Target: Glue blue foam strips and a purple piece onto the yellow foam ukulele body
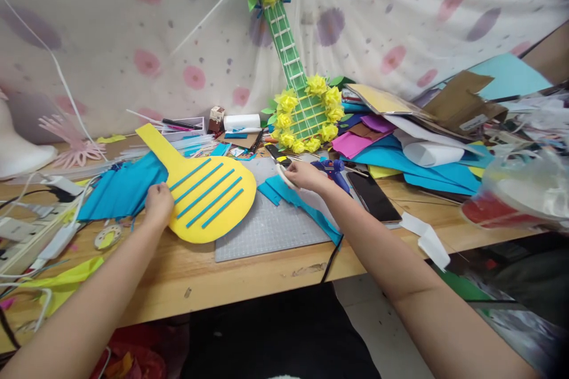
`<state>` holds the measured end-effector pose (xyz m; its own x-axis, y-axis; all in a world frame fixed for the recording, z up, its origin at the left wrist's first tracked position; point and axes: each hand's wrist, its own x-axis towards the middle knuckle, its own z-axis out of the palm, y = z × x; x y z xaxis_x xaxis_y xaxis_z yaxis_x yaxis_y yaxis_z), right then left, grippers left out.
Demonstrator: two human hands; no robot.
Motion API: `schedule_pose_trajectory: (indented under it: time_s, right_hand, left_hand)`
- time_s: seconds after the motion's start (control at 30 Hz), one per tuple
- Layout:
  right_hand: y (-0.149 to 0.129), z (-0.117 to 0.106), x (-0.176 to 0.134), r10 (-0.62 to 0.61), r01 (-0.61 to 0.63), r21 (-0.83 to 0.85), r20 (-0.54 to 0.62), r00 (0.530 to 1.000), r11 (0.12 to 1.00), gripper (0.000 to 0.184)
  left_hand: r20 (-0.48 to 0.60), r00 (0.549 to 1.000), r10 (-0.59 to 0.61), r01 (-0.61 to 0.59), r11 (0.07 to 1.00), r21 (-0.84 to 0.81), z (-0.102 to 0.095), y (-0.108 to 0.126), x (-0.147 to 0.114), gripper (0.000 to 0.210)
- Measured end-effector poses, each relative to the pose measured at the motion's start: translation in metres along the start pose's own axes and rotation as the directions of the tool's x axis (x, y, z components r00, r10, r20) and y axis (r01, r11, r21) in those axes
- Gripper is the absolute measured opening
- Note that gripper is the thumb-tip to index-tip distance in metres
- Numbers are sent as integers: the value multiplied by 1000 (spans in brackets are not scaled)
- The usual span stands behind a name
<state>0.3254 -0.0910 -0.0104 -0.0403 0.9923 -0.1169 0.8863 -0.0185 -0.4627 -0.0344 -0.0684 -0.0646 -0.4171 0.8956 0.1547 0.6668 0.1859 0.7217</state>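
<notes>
My left hand [159, 206] is closed at the left edge of a yellow guitar-shaped cutout [231, 180], fingers pinched on its rim. Several slanting blue strips lie across the cutout's round body, and its neck points to the upper left. My right hand [306, 179] is closed on a white ring-like roll [284, 175], which looks like tape; the palm hides part of it. Under that hand, blue paper pieces [311, 213] lie on a grey cutting mat [253, 237]. Just beyond the right hand lies a blue glue gun [334, 173].
A green paper guitar [291, 62] with yellow flowers leans against the curtain. A black phone [373, 195] lies right of the mat. Coloured sheets [427, 169] and a plastic bucket [511, 189] crowd the right. Folded blue paper [124, 186] and power strips [26, 249] are left.
</notes>
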Motion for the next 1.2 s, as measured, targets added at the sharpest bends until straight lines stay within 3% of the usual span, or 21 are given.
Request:
schedule_pose_trajectory:
  time_s: [0.1,0.17,0.23,0.33,0.4,0.47,0.5,0.67,0.8,0.93,1.2]
  right_hand:
    - [1,12,6,39,-30,92,-99,994,995,32]
    - [0,18,8,71,-54,132,-126,989,990,44]
    - [-3,23,10,39,-22,159,-105,994,987,52]
    - [-6,28,12,-76,80,190,-30,997,979,54]
    - [-6,29,14,-111,107,166,12,994,980,56]
    - [-5,29,16,-116,114,109,16,993,988,56]
    - [-4,28,17,-120,119,80,9,993,990,55]
    - [1,22,21,-140,140,11,30,990,990,57]
    - [1,25,23,-154,158,-31,110,982,987,64]
    - [-3,27,25,-207,225,-80,184,961,971,69]
    - [-9,21,31,-243,279,-90,291,925,956,71]
  left_hand:
    - [-122,992,-44,57,993,101,-8,14,-7,46]
    - [-213,971,111,-68,978,198,-12,30,-10,48]
    - [-193,926,324,-271,928,255,-11,51,-9,40]
    - [110,845,523,-534,815,224,8,87,3,28]
    - [298,728,617,-679,708,193,30,107,13,29]
    - [428,645,633,-746,643,174,53,118,20,32]
    - [470,633,615,-750,638,175,63,121,23,35]
    - [512,728,456,-590,797,128,88,114,26,56]
    - [498,723,478,-554,833,4,87,111,23,52]
    - [442,756,483,-507,859,-70,84,111,20,51]
    - [277,767,579,-546,815,-194,81,104,21,40]
